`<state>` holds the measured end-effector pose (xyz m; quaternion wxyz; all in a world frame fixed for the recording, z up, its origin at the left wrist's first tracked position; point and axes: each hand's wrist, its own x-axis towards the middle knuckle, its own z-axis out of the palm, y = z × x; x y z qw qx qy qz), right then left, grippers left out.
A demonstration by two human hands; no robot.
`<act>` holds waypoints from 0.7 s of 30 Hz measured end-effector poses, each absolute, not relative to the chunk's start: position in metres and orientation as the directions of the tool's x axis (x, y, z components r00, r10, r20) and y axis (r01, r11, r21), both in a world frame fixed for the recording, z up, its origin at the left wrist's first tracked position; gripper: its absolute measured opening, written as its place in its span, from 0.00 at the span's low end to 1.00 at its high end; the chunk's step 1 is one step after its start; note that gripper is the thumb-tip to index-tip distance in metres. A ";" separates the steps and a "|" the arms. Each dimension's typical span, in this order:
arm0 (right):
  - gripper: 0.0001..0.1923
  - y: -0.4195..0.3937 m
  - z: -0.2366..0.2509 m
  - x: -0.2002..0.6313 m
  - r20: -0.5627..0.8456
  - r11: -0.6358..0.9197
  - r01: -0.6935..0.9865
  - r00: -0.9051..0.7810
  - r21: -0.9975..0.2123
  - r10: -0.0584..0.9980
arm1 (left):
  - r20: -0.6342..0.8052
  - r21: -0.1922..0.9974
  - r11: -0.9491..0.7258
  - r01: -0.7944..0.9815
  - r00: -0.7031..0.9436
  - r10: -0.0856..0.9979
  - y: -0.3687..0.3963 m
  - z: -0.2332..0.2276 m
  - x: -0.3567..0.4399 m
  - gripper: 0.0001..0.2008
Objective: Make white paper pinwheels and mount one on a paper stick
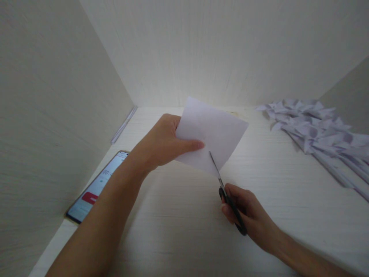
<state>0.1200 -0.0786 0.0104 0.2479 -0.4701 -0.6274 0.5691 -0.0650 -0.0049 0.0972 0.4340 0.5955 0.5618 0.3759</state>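
My left hand (170, 142) grips a square sheet of white paper (213, 123) by its left side, thumb on top and the other fingers hidden beneath. The sheet is held above the table, one corner pointing toward me. In my right hand (245, 211) is a pair of scissors (235, 211) with black handles. Its blades lie at the near corner of the paper, with one blade showing on top of the sheet and its tip close to my left thumb. The other blade is hidden.
Several white paper pinwheels (314, 127) with paper sticks are piled on the right. At the left, a phone (99, 184) showing a timer lies partly under my left forearm. Thin rolled paper sticks (123, 125) rest along the left wall. Pale walls enclose the white table (178, 231).
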 end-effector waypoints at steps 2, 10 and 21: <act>0.17 -0.079 0.010 0.121 -0.226 -0.094 0.304 -0.436 -0.948 0.871 | -0.042 0.945 0.011 0.327 0.086 0.995 -0.005 0.097 -0.065 0.07; 0.18 -0.078 0.011 0.120 -0.200 -0.075 0.288 -0.436 -0.955 0.877 | -0.063 0.951 0.022 0.309 0.123 0.990 -0.004 0.097 -0.065 0.06; 0.17 -0.078 0.013 0.120 -0.196 -0.080 0.273 -0.432 -0.959 0.880 | -0.072 0.938 0.024 0.345 0.128 0.989 -0.005 0.099 -0.062 0.04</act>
